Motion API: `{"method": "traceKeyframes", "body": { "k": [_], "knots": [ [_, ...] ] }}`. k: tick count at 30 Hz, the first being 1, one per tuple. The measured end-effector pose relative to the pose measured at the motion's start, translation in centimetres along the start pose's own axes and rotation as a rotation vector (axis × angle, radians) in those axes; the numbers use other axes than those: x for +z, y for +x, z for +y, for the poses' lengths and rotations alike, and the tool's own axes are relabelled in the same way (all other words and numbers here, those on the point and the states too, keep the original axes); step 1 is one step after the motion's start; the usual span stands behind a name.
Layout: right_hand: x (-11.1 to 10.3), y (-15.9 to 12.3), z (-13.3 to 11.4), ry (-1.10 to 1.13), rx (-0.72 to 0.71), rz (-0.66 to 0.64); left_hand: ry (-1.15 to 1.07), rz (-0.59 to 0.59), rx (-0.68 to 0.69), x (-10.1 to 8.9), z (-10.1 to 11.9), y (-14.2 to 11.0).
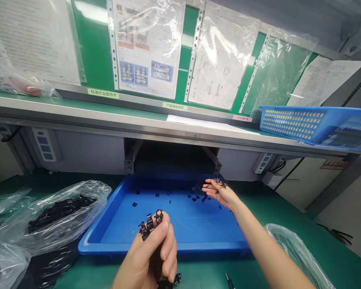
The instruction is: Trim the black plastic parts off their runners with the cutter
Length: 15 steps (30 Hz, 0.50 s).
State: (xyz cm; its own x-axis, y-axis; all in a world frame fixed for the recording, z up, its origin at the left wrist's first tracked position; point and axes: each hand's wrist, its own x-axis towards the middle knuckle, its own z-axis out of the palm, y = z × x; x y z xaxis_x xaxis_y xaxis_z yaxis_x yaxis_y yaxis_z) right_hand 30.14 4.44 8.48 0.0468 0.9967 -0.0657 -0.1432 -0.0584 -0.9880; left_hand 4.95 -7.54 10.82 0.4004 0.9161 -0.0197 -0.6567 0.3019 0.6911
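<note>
My left hand (156,249) is closed around several small black plastic clips (150,222), raised in front of the near rim of a blue tray (174,247). Some of the clips stick out past the thumb and others show below the fingers. Over the tray's far right part, my right hand (218,190) is palm up with its fingers partly curled, and more small black clips (221,182) lie on it. Beneath and beside that hand, several loose black clips (194,198) are scattered on the tray floor.
Clear plastic bags with black parts (63,208) stand left of the tray. Another clear bag (295,249) lies at right, and a pen (229,281) near the front edge. A blue basket (291,124) sits on the shelf (138,122) above. A dark opening (171,156) lies behind the tray.
</note>
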Motion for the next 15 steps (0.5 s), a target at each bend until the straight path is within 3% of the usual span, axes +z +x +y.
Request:
{"method": "traceKeyframes", "body": {
  "k": [6,8,11,15],
  "knots": [
    [3.5,-11.5,-1.5,0.097,-0.045,-0.215,0.224,0.010,0.116,-0.1,-1.1,0.3],
    [4.6,-14.3,-1.3,0.228,-0.043,-0.430,0.301,-0.016,0.187,-0.3,-1.5,0.0],
    [6.0,-16.2,-0.9,0.512,0.001,-0.662,0.385,-0.103,0.223,-0.7,-1.9,-0.4],
    [6.7,-15.6,-0.4,0.660,0.013,-0.558,0.475,-0.167,0.249,-0.9,-1.9,-0.5]
  ]
}}
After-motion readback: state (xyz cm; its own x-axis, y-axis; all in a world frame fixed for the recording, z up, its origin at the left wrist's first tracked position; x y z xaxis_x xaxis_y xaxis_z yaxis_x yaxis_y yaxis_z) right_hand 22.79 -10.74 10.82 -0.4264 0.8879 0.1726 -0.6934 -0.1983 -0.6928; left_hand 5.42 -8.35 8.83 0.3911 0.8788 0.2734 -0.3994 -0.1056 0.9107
